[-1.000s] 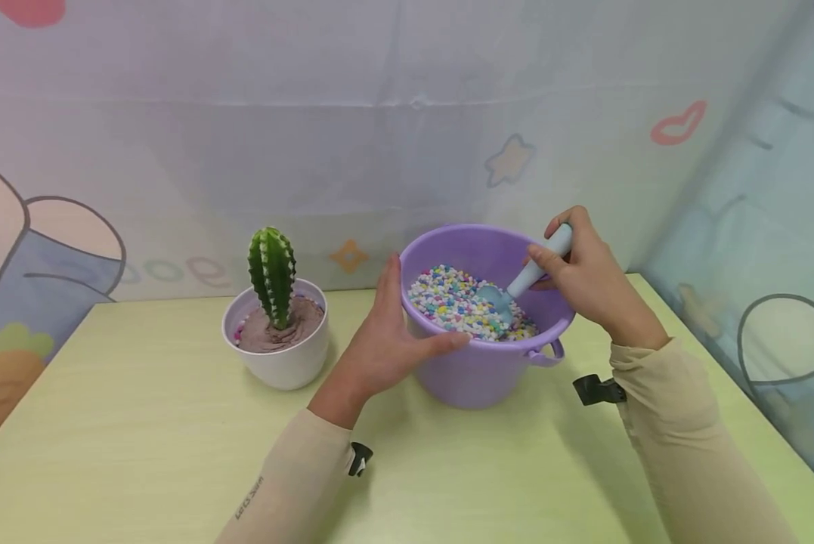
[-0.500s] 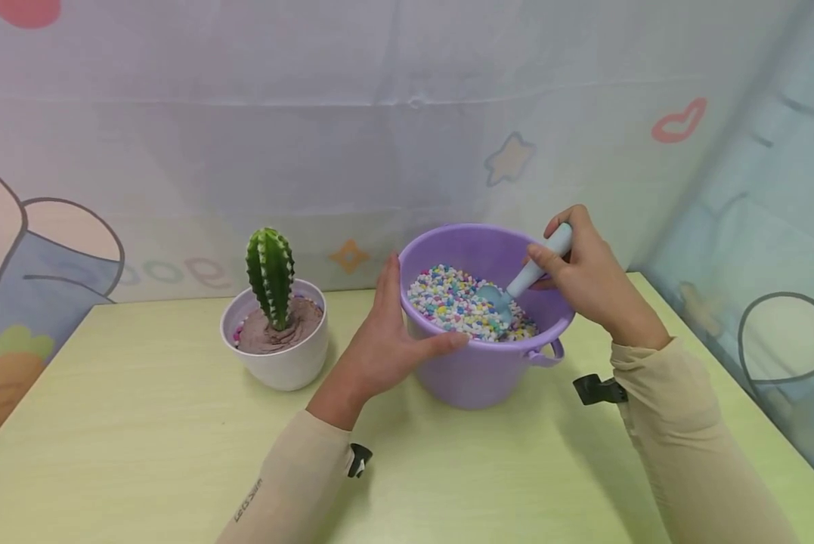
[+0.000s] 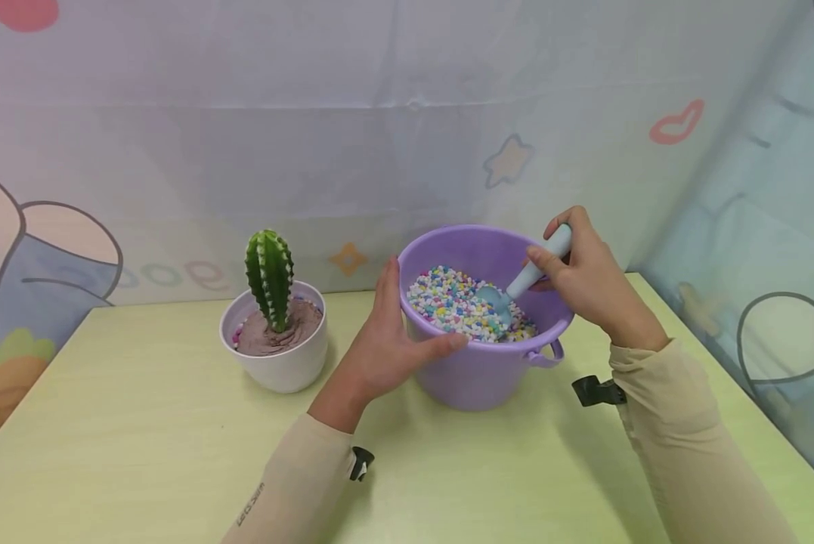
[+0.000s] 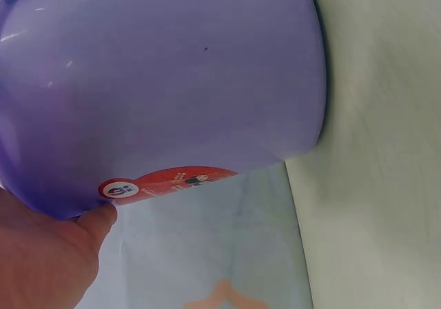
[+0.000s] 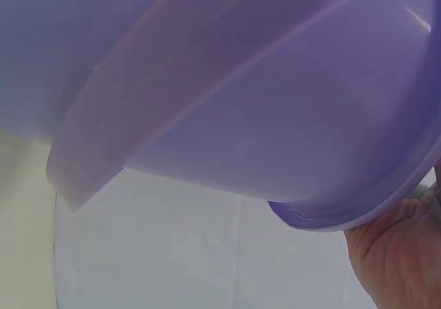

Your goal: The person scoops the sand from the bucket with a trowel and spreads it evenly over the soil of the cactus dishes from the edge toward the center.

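A purple bucket [image 3: 471,378] stands on the table, part-filled with small multicoloured beads [image 3: 464,302]. Across its near-left rim lies my left hand [image 3: 386,344], fingers extended along the outside and thumb along the front edge. In the left wrist view, part of that hand [image 4: 48,257] presses the bucket's side beside a red label [image 4: 172,181]. My right hand [image 3: 586,276] grips the handle of a light blue scoop [image 3: 525,279] over the right rim. The scoop slants down, its head resting in the beads and partly covered. The right wrist view mostly shows the bucket's outside and handle [image 5: 172,81].
To the left of the bucket stands a white pot [image 3: 284,372] with a green cactus [image 3: 269,279] in brown clay-like filling [image 3: 287,332]. A printed cloth backdrop [image 3: 311,151] rises behind the pale yellow-green table [image 3: 141,438], with another cloth [image 3: 787,227] at the right.
Both hands, the scoop and the bucket hold the same positions. Only a very slight shift of the head view shows.
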`<action>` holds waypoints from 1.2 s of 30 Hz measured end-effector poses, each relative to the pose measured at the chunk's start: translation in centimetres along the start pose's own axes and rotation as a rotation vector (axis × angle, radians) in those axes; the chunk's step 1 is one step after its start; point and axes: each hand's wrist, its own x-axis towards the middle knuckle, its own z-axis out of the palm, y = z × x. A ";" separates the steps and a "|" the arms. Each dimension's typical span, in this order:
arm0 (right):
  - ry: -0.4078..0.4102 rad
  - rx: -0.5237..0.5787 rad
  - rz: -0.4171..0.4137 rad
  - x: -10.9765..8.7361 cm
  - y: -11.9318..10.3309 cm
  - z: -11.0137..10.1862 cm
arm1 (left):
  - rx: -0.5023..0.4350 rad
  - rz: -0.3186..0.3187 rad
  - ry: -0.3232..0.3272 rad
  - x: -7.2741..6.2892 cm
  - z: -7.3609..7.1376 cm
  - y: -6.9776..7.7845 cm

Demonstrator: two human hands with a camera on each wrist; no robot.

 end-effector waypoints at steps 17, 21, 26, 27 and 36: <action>0.011 0.015 -0.002 0.1 -0.1 0.2 | -0.006 -0.027 -0.007 0.0 0.0 0.1; 0.009 0.007 -0.008 0.1 -0.2 0.1 | -0.002 -0.020 -0.006 0.0 0.0 0.0; 0.023 0.015 0.002 0.1 -0.1 0.0 | -0.009 -0.004 -0.010 0.2 0.1 0.0; 0.022 0.017 0.003 0.1 -0.1 0.1 | -0.010 -0.004 -0.013 0.2 0.1 0.0; 0.004 0.037 0.000 0.1 -0.1 0.0 | 0.001 -0.022 0.001 0.1 0.1 -0.1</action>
